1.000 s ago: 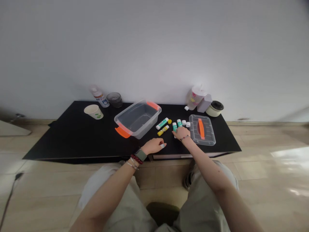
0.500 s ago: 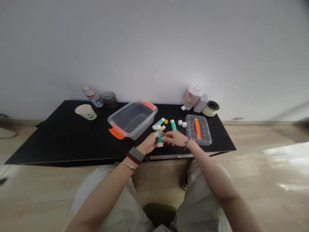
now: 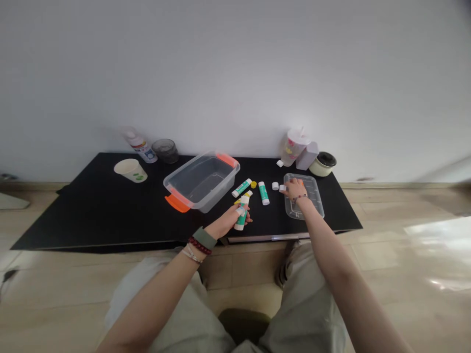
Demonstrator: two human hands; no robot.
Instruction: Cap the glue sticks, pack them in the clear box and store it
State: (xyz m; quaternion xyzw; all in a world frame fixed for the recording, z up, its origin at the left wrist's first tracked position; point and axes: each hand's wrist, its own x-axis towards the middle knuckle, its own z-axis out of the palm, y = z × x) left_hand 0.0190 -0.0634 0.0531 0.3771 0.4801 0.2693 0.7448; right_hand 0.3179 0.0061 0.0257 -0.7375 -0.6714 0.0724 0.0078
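My left hand (image 3: 235, 216) is closed around a green and white glue stick (image 3: 241, 221), held tilted near the table's front edge. Over the clear box lid (image 3: 314, 198), my right hand (image 3: 295, 189) has its fingertips pinched on a white cap (image 3: 282, 188) at the lid's left edge. A second white cap (image 3: 275, 186) lies just left of that one. Between the hands rests another glue stick (image 3: 264, 193). Farther left lie a third glue stick (image 3: 242, 188), a yellow cap (image 3: 253, 185) and a small yellow tube (image 3: 248, 194), partly hidden.
A clear open box (image 3: 206, 196) with orange latches stands left of the glue sticks. Along the back are a spray can (image 3: 142, 147), a dark glass (image 3: 165, 151), a tumbler (image 3: 294, 146), a pale box (image 3: 307, 156) and a lidded pot (image 3: 322, 165). A paper cup (image 3: 131, 170) stands left.
My right hand has moved right, away from the held glue stick, to the white cap beside the lid. My left hand has lowered slightly, still holding the glue stick.
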